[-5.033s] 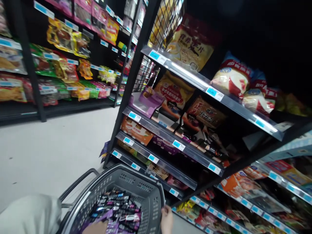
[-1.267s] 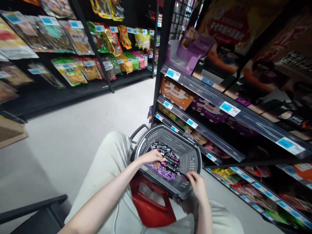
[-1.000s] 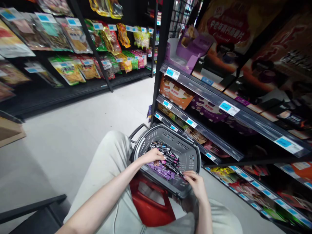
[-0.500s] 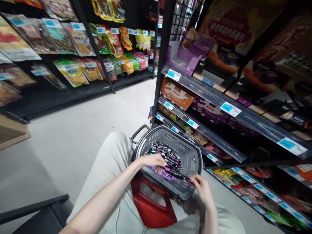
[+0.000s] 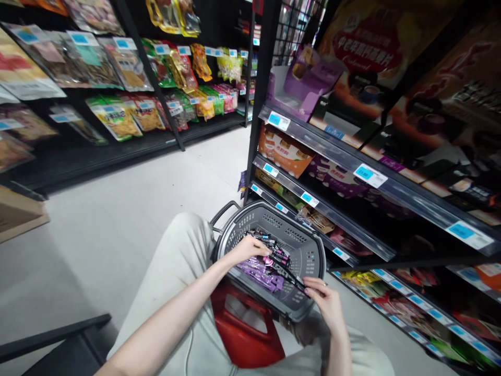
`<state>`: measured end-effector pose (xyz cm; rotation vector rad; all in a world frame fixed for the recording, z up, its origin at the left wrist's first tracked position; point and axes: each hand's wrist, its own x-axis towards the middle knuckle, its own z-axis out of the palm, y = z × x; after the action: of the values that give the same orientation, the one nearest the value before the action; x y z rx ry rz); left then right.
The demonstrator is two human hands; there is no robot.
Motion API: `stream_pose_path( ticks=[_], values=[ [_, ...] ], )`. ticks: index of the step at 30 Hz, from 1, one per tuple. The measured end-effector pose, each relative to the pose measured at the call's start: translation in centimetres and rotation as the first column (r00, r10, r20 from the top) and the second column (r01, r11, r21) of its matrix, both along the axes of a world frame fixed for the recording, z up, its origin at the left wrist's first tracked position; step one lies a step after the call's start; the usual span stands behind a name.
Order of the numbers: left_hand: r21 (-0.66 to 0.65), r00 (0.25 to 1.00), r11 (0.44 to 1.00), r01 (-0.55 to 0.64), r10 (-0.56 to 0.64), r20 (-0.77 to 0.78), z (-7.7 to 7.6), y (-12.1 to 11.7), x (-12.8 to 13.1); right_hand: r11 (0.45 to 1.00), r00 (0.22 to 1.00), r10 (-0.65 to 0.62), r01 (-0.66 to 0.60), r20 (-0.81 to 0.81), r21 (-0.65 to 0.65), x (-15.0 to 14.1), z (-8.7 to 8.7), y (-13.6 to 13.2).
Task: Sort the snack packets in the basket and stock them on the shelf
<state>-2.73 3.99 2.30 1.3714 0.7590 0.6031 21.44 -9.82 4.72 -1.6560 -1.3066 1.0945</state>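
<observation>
A grey plastic shopping basket [image 5: 309,256] sits between my knees, with small packets inside. My left hand [image 5: 248,249] is over the basket, its thumb and fingers pinching one end of a slim black stick packet [image 5: 287,272] with pink marks. At the other end of that packet, my right hand [image 5: 324,303] grips it near the basket's near right rim. The packet stretches slantwise between both hands. Under it lie several purple packets [image 5: 260,274], and more black stick packets [image 5: 264,238] are piled behind my left hand, which partly hides them.
Close on the right stands a dark shelf rack [image 5: 329,141] with boxes and price tags. Bagged snacks [image 5: 113,116] fill the shelves at left. A cardboard box [image 5: 21,211] is at the left edge. Below the basket is a red object [image 5: 246,339]. Pale floor [image 5: 156,193] lies between.
My left hand has shifted slightly up and turned, uncovering more of the purple packets. The black stick packet now shows more fully between my hands. My right hand has barely moved.
</observation>
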Motion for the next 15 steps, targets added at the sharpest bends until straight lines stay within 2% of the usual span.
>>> stream_pose_path(
  ticks=[3, 8, 12, 15],
  values=[
    [0.132, 0.995, 0.987, -0.094, 0.088, 0.052, 0.2, -0.1, 0.4, 0.999, 0.999, -0.028, 0.027, 0.042, 0.046, -0.2, -0.6, 0.3],
    [0.251, 0.963, 0.930, -0.268, 0.253, 0.088, 0.6, -0.8, 1.0, 0.969, 0.962, -0.201, 0.169, 0.182, 0.179, -1.3, -1.0, 0.9],
    [0.269, 0.949, 0.911, -0.314, 0.291, 0.122, 0.6, -1.0, 1.2, 0.953, 0.939, -0.257, 0.208, 0.229, 0.220, -1.9, -0.8, 1.1],
    [0.171, 0.944, 0.931, -0.323, 0.305, 0.124, 0.3, -1.1, 1.3, 0.956, 0.949, -0.248, 0.208, 0.195, 0.207, -2.2, -0.8, 1.0]
  ],
)
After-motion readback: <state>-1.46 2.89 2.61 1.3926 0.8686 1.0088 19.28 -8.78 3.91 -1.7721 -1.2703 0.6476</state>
